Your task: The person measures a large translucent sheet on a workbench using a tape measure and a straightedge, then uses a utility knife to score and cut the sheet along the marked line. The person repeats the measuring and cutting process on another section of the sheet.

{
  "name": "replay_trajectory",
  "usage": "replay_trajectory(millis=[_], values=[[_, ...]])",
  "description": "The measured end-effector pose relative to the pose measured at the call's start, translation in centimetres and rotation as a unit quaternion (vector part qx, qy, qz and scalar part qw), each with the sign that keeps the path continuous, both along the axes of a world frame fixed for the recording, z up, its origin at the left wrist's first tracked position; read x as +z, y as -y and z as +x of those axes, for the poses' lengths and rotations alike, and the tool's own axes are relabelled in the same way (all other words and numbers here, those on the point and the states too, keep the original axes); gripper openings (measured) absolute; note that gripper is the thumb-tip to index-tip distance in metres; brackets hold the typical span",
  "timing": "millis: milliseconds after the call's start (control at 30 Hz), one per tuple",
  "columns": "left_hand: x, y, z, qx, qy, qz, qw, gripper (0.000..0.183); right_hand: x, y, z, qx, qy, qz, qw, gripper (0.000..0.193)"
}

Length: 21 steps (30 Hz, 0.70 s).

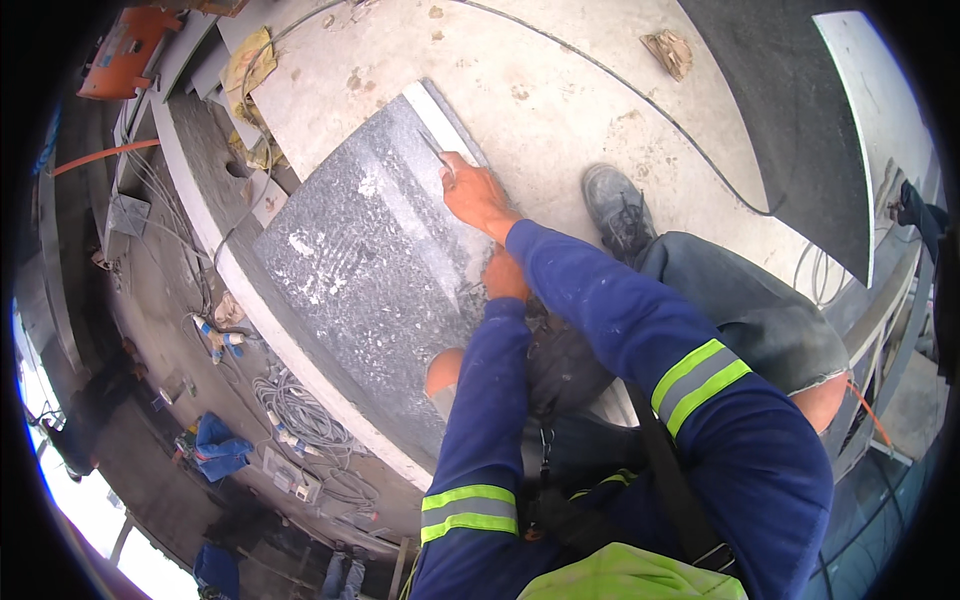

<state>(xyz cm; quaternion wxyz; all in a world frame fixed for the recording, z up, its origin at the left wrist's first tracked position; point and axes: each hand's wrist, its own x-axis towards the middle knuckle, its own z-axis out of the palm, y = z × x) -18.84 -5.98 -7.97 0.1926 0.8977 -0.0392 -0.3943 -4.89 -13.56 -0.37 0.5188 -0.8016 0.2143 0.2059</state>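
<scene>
A large speckled grey stone slab [360, 270] lies flat on a pale concrete ledge [560, 110], its light-coloured far edge toward the top. My right hand [472, 195] reaches to the slab's far right edge and grips a thin pencil-like tool [434, 148] whose tip rests on the stone. My left hand [503, 275] lies on the slab's near right edge, fingers curled against it; whether it holds anything is hidden. Both arms wear blue sleeves with yellow reflective bands.
My grey shoe [620, 205] and bent knees rest on the ledge beside the slab. A thin cable [680, 130] curves across the concrete. Left of the ledge's rim is a drop to a lower floor with coiled cables [300, 415], blue bags and an orange machine [125, 50].
</scene>
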Motion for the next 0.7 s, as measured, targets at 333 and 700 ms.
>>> replay_trajectory(millis=[333,700], values=[[5.4,2.1,1.0,0.050,0.014,0.026,0.998,0.122,-0.6,3.7,-0.1,-0.045,0.052,-0.026,0.997,0.048],[3.0,1.1,0.7,-0.002,-0.008,0.059,0.998,0.124,-3.4,2.9,-1.4,-0.001,0.019,-0.038,0.999,0.050]])
